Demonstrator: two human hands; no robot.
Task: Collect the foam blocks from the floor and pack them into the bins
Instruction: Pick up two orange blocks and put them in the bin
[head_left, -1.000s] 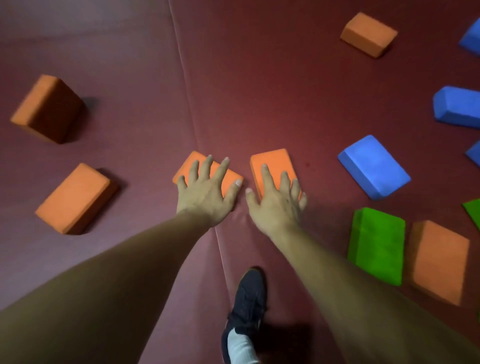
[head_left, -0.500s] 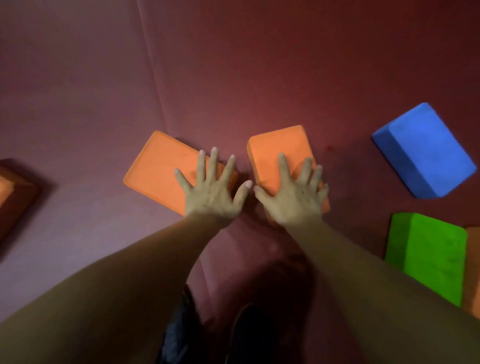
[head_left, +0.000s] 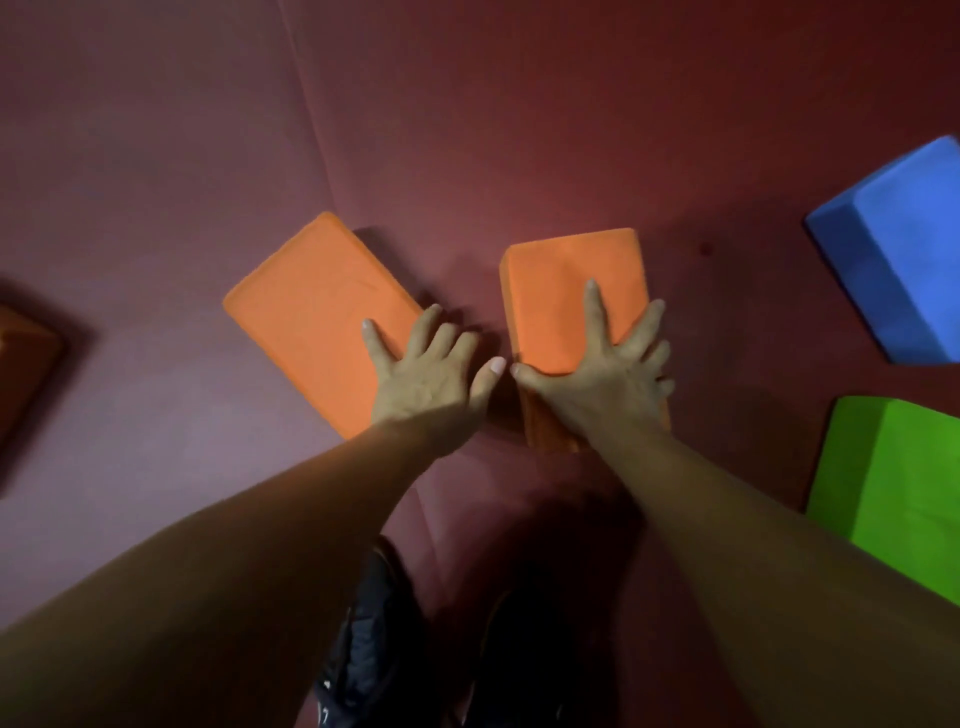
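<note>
Orange rectangular foam block (head_left: 311, 312) and its orange twin (head_left: 566, 296) look light, squashy and unslippery; left hand (head_left: 426, 379) and right hand (head_left: 605, 387) rest spread on top, probably best gripping across the width.

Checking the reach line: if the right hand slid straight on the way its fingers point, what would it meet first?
The right hand would cross the orange block it rests on, then only bare maroon mat as far as the picture shows.
</note>
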